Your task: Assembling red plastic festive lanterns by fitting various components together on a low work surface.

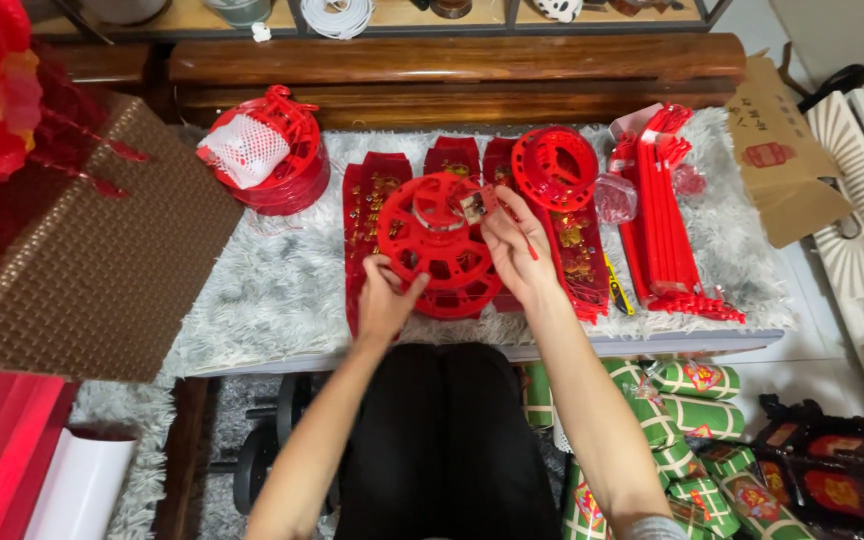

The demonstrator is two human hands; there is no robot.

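Note:
A round red plastic disc with spokes (440, 245) is tilted up over a fluffy grey-white mat (252, 300). My left hand (385, 295) grips its lower left rim. My right hand (514, 240) pinches a thin red rod (525, 237) and touches a small piece at the disc's upper right. Flat red panels with gold patterns (372, 190) lie under and behind the disc. A second red spoked disc (555, 167) rests just behind my right hand.
A bundle of long red plastic ribs (664, 215) lies to the right. A red round stack with white mesh (264, 150) sits back left. A brown textured box (92, 250) is at left, an open cardboard box (782, 160) at right, green wrapped rolls (692, 400) on the floor.

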